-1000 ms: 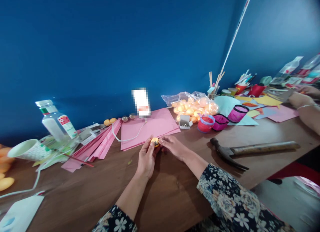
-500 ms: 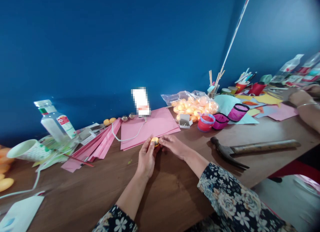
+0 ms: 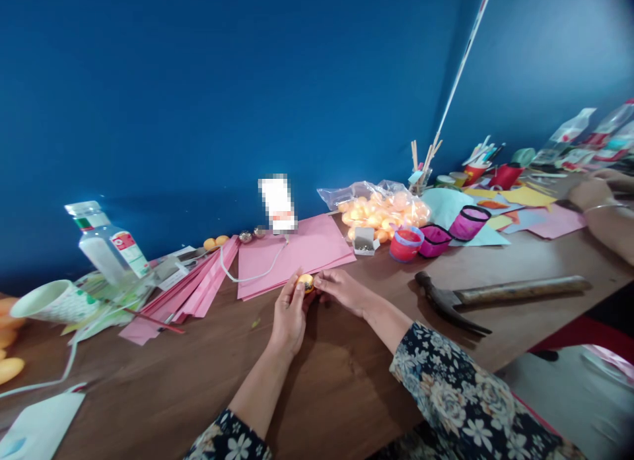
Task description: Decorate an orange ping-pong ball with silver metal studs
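Left hand (image 3: 290,320): gripping a small orange ball (image 3: 306,283) with a dark patch on its near side, thumb in front, fingers curled around. Right hand (image 3: 345,292): thumb and forefinger closed together at the ball's right edge; whether they pinch the ball itself or some tiny piece against it, cannot tell. The ball is held above the brown wooden bench (image 3: 366,381), just in front of the stacked pink paper sheets (image 3: 297,255). Two-handed hold presumably because a small round thing turns easily under a single touch.

Placement: the clear plastic bag (image 3: 366,189) probably serves to keep its orange balls (image 3: 379,217) from rolling. The small white cardboard box (image 3: 364,242) stands open before it, perhaps for easy picking; contents small and shiny, not identifiable. The claw hammer with a wooden handle (image 3: 518,290) lies flat right of the forearms, seemingly parked aside.

Counts: ball in hand, 1; loose orange balls near the wall (image 3: 216,242), 2; silver balls beside them (image 3: 252,234), 2; magenta fabric cups with black rims (image 3: 452,232), 2; red tub with a lilac rim (image 3: 406,246), 1; box, 1; hammer, 1. Bagged balls overlap, so no reliable count.
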### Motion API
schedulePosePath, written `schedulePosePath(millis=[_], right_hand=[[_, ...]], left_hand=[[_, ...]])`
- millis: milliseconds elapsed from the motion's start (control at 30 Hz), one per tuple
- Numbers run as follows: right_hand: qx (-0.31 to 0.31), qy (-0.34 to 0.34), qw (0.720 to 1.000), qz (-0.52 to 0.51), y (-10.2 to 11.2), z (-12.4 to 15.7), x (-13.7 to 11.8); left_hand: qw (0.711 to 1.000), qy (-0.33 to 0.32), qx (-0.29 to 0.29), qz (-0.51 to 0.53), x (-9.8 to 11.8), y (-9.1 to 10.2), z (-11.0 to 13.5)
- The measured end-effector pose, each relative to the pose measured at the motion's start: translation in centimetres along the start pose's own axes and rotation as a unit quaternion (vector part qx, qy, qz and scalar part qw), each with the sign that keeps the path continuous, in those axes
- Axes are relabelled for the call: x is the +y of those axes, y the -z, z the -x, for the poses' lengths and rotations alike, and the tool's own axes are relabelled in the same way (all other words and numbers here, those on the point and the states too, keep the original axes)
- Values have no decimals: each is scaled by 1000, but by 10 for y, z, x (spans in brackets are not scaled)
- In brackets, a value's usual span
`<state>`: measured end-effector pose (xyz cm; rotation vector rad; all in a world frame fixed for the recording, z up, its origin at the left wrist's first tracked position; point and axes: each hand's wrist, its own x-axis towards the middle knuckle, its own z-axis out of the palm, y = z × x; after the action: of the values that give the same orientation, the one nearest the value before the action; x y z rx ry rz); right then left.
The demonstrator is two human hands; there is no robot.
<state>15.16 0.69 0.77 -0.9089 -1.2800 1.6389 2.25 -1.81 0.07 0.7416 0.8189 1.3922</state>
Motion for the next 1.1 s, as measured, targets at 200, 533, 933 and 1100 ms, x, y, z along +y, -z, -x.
schedulePosePath(millis=[200, 533, 933, 1100], right_hand=[[-10, -20, 1000, 7, 4, -2, 5], [-16, -43, 998, -45, 4, -3, 5], [11, -58, 995, -82, 3, -4, 5], [12, -61, 994, -90, 4, -5, 5]], left_hand=[[1000, -2, -2, -18, -2, 2, -1], [998, -21, 2, -64, -8, 6, -5], [993, -41, 15, -107, -9, 7, -5], [986, -68, 27, -151, -9, 7, -5]])
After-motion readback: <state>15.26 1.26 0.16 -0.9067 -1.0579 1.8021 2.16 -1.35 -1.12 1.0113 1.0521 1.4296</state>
